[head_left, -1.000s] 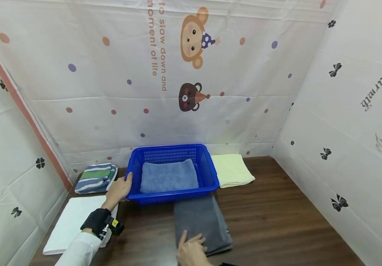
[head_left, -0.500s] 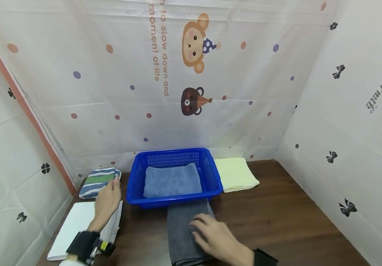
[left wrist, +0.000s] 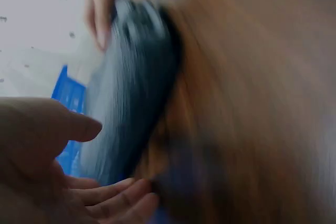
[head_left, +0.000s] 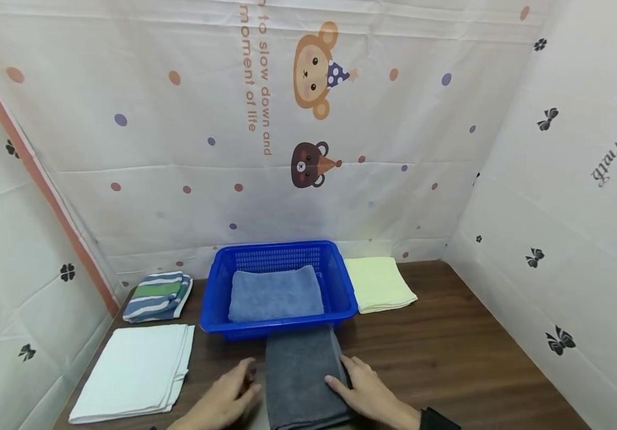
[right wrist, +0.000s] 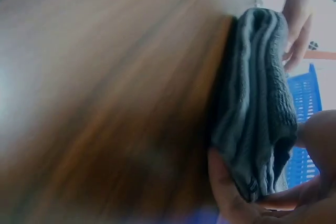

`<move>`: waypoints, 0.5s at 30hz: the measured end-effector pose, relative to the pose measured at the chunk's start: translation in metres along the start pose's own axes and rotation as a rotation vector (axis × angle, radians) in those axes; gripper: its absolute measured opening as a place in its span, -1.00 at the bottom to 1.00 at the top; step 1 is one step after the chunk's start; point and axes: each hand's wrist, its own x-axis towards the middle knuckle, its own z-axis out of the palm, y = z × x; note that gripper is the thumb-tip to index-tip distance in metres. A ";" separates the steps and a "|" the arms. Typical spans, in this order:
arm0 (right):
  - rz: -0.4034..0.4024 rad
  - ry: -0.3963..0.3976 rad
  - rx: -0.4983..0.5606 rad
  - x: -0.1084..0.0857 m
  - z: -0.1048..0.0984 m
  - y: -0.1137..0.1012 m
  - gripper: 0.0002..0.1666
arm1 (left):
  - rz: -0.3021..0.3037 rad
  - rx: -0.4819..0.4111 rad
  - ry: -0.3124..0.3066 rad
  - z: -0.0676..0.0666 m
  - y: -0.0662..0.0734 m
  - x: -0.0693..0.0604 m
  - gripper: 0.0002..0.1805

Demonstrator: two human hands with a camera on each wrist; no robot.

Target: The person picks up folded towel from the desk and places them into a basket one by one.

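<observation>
A folded dark grey towel (head_left: 300, 379) lies on the table just in front of the blue basket (head_left: 278, 326). My right hand (head_left: 367, 391) pinches the towel's right side, thumb on top; in the right wrist view its fingers (right wrist: 226, 187) curl around the layered edge. To the left of the towel, my left hand (head_left: 222, 399) hovers with relaxed, parted fingers and holds nothing. The left wrist view, which is blurred, has that hand (left wrist: 58, 156) beside the grey towel (left wrist: 131, 77). Inside the basket is a folded light blue towel (head_left: 276, 294).
A folded white towel (head_left: 128, 373) lies on the left of the wooden table (head_left: 448, 358), with a striped blue, green and white towel (head_left: 157, 295) behind it. A pale yellow towel (head_left: 378, 283) sits right of the basket. Printed cloth walls (head_left: 383, 119) enclose the table.
My left hand let go of the basket's left side, passed over the white towel and came beside the grey towel. My right hand moved from the grey towel's top to its right edge.
</observation>
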 end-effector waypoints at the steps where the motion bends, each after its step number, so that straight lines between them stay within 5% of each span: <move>1: -0.007 -0.010 0.026 0.002 0.001 -0.002 -0.17 | 0.000 -0.058 -0.055 0.004 0.002 0.001 -0.33; 4: -0.025 -0.031 0.071 0.007 0.004 -0.006 -0.25 | -0.052 -0.209 -0.076 0.012 0.009 0.002 -0.19; 10: 0.025 -0.074 0.180 0.011 0.004 -0.011 -0.28 | -0.194 -0.453 0.062 0.015 0.025 -0.002 -0.24; 15: 0.160 -0.134 0.354 0.007 0.000 -0.014 -0.26 | -0.287 -0.423 0.099 0.021 0.035 -0.002 -0.21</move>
